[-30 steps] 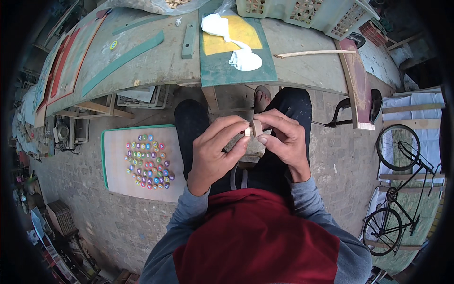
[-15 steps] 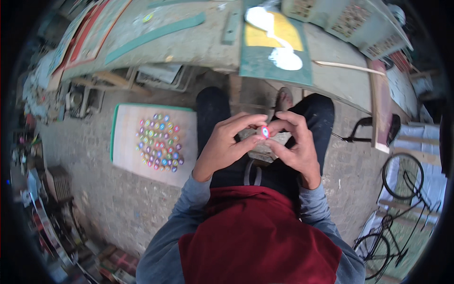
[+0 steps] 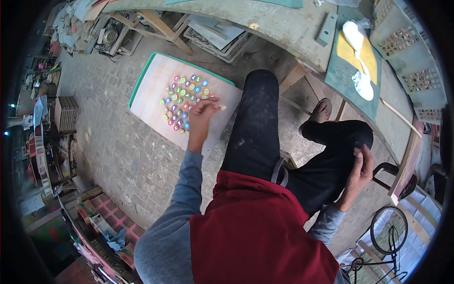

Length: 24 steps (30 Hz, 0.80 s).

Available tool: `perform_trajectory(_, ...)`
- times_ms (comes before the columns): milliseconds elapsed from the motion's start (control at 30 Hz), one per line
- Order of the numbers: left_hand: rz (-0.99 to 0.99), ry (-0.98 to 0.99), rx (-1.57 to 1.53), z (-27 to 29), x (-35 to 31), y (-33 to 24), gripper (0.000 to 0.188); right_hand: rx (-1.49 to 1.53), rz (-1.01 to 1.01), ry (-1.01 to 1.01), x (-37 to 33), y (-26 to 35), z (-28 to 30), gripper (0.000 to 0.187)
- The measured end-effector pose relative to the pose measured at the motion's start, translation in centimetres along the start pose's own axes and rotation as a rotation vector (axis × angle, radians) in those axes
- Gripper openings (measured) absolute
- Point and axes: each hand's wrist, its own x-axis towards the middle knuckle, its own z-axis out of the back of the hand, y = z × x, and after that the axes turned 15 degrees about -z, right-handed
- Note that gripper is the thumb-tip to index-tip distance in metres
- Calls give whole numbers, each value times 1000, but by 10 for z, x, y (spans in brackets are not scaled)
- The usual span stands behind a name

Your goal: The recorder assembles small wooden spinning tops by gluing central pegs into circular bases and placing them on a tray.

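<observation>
To my left a pale board with a green rim [image 3: 142,87] carries several small round letter discs [image 3: 178,101] with pink, green, blue, yellow and purple faces. My left hand [image 3: 203,116] reaches over the right side of this group. Its fingers are bent together around a small pale disc [image 3: 221,108], whose face I cannot see. A few discs lie hidden under the hand. Beside my right knee, my right hand [image 3: 360,168] hangs with loosely stretched fingers and nothing visible in it.
Ahead runs a worktable [image 3: 279,23] holding a green mat [image 3: 336,66] with a yellow sheet, white material and a thin stick [image 3: 402,116]. A perforated plastic crate [image 3: 409,57] stands at its right. A bicycle [image 3: 388,232] is at lower right, crates [image 3: 116,213] at lower left.
My hands have parted from the pink-rimmed disc between them. The left hand moved left over the board; the right moved right beside the knee. The view turned left.
</observation>
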Motion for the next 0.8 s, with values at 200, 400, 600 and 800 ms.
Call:
perform_trajectory(200,-56,-156,364,61,34,91,20,102,5,-91,1,-19,-13,29)
perform_trajectory(400,-410,143,1087,56,69,160,39,14,78,-92,1,-12,-22,24)
perform_trajectory(600,-470,119,1351,43,74,187,40,-17,80,-111,2,-10,-23,21)
perform_trajectory(800,-461,49,1432,48,73,200,43,-40,93,-115,5,-10,-23,20)
